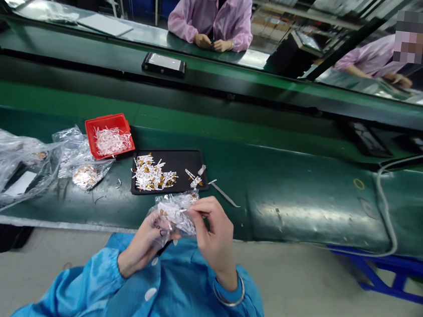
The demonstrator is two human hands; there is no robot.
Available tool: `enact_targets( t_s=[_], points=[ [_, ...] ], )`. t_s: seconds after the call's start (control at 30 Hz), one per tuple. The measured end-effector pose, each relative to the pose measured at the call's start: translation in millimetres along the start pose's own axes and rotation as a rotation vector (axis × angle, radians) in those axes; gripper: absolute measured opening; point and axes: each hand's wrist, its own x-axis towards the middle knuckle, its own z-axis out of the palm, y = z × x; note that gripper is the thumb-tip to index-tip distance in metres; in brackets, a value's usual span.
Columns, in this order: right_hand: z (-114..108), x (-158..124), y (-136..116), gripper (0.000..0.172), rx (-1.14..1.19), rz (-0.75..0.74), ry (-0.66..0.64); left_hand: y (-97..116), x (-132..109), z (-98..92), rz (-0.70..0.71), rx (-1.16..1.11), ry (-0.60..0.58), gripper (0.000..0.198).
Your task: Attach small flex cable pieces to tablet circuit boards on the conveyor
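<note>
The left hand [147, 238] holds a clear bag [173, 211] of whitish pieces [181, 219]; beside it, the right hand [213, 232] pinches narrowly at the bag, on what exactly I cannot tell. The step seems to be picking there; the next move calls for steady left support.
</note>
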Motion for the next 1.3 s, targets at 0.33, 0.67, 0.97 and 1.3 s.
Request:
enact_targets(
  t_s=[0.33, 0.67, 0.97, 1.3],
  points=[
    [-8, 9, 7, 0.015, -0.065, -0.011, 0.109, 7, 7, -4.1, 0.033, 0.018, 0.041, 0.056],
    [8, 1, 23, 0.016, -0.041, 0.017, 0.007, 20, 22, -11.8, 0.027, 0.199, 0.017, 0.051],
    [-23, -14, 63, 0.009, 0.074, 0.342, 0.292, 38, 36, -15.3, 0.056, 0.477, -0.007, 0.055],
    [-53, -19, 102, 0.017, 0.111, 0.439, 0.418, 115, 81, 4.7, 0.112, 1.251, -0.169, 0.045]
  ],
)
